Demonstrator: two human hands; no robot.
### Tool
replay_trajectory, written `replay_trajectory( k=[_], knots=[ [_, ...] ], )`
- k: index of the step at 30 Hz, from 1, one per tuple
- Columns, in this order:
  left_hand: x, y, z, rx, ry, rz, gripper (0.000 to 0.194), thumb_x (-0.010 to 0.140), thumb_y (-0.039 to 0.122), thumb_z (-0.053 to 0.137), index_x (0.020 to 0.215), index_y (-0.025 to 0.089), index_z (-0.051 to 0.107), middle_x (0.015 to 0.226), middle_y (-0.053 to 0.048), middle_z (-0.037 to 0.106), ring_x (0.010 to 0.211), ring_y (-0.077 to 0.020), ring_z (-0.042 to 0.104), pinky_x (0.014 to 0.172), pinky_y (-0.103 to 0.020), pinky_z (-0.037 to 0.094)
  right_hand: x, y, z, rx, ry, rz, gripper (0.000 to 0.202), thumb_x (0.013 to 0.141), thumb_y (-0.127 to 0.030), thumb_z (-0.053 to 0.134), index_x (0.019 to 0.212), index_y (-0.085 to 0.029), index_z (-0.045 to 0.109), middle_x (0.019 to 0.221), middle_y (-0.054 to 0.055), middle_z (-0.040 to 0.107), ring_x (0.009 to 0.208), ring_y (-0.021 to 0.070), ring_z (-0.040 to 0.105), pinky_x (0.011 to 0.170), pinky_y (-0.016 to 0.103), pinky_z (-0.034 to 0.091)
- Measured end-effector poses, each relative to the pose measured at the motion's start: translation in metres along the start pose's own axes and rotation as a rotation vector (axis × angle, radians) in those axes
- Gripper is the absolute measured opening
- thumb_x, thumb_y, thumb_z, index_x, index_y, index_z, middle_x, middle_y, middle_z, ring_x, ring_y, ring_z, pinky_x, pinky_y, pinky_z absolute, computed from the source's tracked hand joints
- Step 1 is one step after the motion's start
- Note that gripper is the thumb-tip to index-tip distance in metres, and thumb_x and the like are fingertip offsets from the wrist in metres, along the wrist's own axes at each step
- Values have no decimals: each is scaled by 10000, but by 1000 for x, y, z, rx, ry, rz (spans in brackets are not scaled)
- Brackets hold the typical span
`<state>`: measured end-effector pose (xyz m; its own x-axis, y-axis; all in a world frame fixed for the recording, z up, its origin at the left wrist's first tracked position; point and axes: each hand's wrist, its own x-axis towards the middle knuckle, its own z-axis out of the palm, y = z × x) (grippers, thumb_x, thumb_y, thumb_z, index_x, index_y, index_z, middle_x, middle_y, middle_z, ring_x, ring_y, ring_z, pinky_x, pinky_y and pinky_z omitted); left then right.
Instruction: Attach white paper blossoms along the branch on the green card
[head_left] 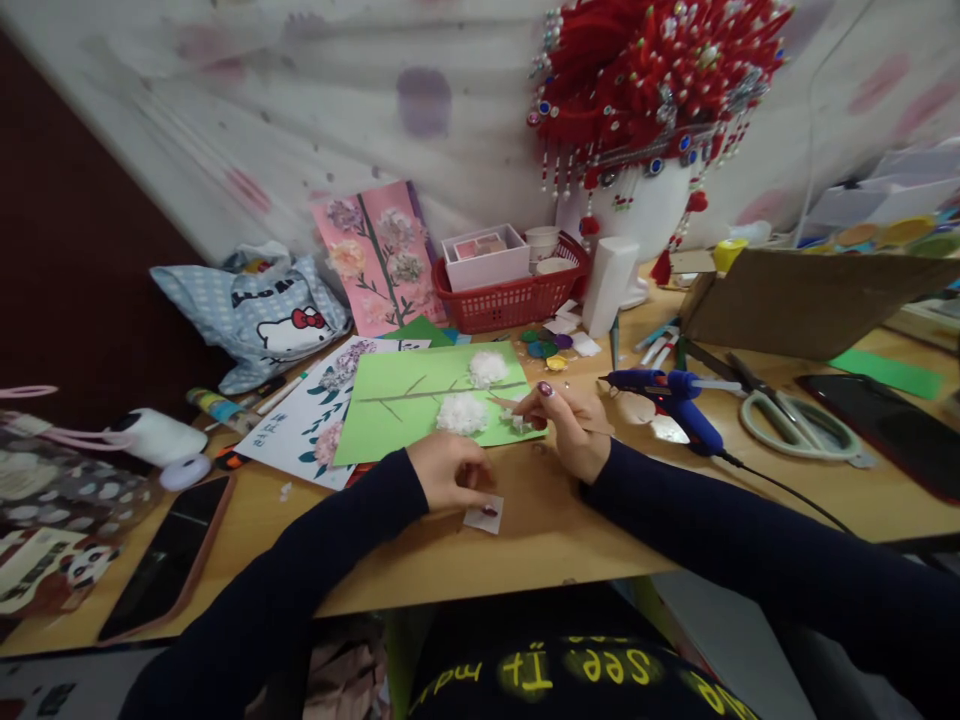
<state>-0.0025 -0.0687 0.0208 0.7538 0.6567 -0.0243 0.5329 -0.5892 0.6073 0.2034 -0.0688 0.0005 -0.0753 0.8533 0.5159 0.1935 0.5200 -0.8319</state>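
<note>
While the left hand (448,475) touches a small white square (478,521), its grip and the right hand's (574,425) are unclear.

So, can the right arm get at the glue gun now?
Likely yes: the glue gun lies close beside the right grip, with nothing tall between, though that grip is busy at the green card.

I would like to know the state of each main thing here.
Left hand: curled, thumb on white paper square.
Right hand: bent, at right end of green card.
Green card: lying flat, bearing white puffs.
Glue gun: on its side, glue stick inserted.
Scissors: lying flat.
Left phone: face up, screen dark.
Right phone: face up, screen dark.
Red basket: upright, holding white box.
</note>
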Motion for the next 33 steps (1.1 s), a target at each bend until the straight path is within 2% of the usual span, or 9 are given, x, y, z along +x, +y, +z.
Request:
replay_trajectory(
  k=[3, 6, 8, 11, 13, 15, 19, 27, 33],
  knots=[
    [1, -2, 8, 15, -3, 11, 153, 657, 289, 763, 687, 159, 689, 640, 4, 569, 559, -92, 483, 533, -201, 367, 2, 1, 3, -43, 0, -39, 382, 941, -439, 383, 830, -164, 623, 710, 28, 560, 602, 122, 518, 573, 268, 434],
    [1, 0, 5, -130, 82, 36, 198, 714, 321, 705, 645, 147, 642, 688, -18, 581, 585, -95, 495, 542, -205, 389, 3, 4, 8, -9, -13, 3, 291, 919, -428, 438, 978, -175, 569, 822, 39, 577, 632, 120, 525, 552, 253, 438],
    [2, 2, 1, -313, 213, 6, 239, 742, 358, 671, 672, 140, 603, 718, -35, 613, 612, -104, 529, 568, -217, 423, 3, 4, 10, 101, -43, 52, 308, 930, -447, 407, 1014, -179, 532, 812, 34, 590, 601, 111, 525, 523, 241, 438],
    [5, 5, -2, -561, 481, -60, 295, 720, 403, 691, 701, 148, 543, 684, -21, 618, 609, -104, 559, 614, -241, 470, 0, 1, 10, 226, -160, 110, 389, 953, -494, 312, 954, -173, 532, 702, 16, 590, 540, 100, 520, 480, 219, 426],
    [7, 6, -1, -660, 631, -75, 337, 659, 403, 744, 706, 159, 517, 671, -6, 615, 610, -103, 575, 644, -249, 495, -3, -5, 9, 213, -257, 88, 423, 954, -504, 301, 903, -166, 552, 693, 21, 591, 557, 99, 535, 495, 217, 431],
    [8, 8, 0, -728, 716, -76, 370, 606, 377, 786, 718, 163, 506, 700, -11, 630, 644, -109, 601, 681, -257, 514, -7, -12, 8, 139, -330, 6, 371, 933, -488, 388, 874, -164, 560, 702, 20, 583, 581, 101, 532, 524, 221, 433],
    [8, 11, 2, -792, 716, -41, 401, 575, 346, 807, 783, 158, 520, 708, -10, 615, 656, -110, 599, 677, -255, 515, -11, -22, 7, -22, -336, -120, 228, 897, -379, 495, 815, -170, 530, 635, -9, 550, 530, 91, 466, 514, 216, 395],
    [6, 6, 2, -712, 603, 22, 420, 641, 422, 769, 896, 128, 612, 661, 13, 511, 579, -84, 465, 543, -214, 394, -12, -22, 6, -89, -243, -149, 154, 896, -289, 488, 808, -172, 537, 625, -15, 521, 529, 96, 453, 520, 220, 382],
    [6, 6, 1, -465, 662, 126, 243, 733, 357, 701, 671, 130, 637, 637, -3, 504, 601, -105, 456, 577, -241, 375, -11, -21, 6, -122, -213, -212, 113, 881, -252, 511, 800, -178, 540, 616, -23, 503, 518, 89, 433, 501, 213, 360]
  ],
)
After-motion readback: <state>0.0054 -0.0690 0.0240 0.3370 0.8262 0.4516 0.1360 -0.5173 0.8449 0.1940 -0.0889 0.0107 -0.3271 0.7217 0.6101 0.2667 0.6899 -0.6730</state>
